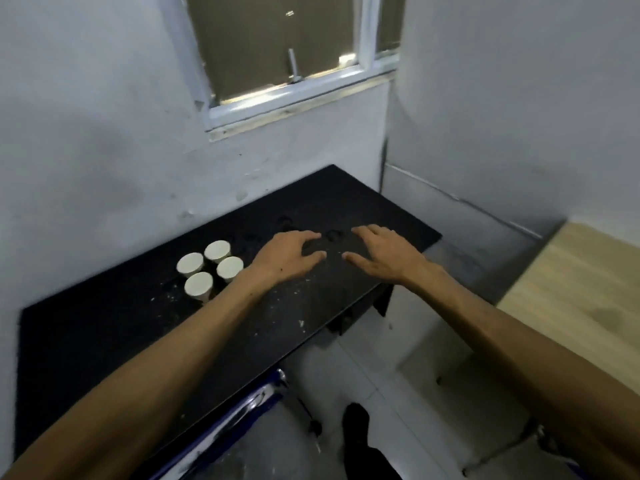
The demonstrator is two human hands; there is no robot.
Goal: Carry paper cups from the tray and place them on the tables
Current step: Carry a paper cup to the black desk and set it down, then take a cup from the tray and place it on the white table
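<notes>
on the speckled black table (pixel 104 341), four round white paper cups (pixel 209 268); both hands' fingers (pixel 313 254) spread, holding nothing.

A black table (pixel 311 306), speckled white, bears four paper cups (pixel 209 268) clustered left of the left hand's fingers (pixel 311 237).

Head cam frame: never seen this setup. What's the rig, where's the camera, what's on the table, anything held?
There is no machine here. A person wears one wide-angle camera on the head, looking forward and down, so you see their own bare arms reaching out. The left hand and right hand are spread, fingers loose, over a black table standing against a white wall under a window. Neither hand holds anything. Four white paper cups stand in a tight cluster on the table, left of the left hand and apart from it. A light wooden surface shows at the right. No tray is in view.
</notes>
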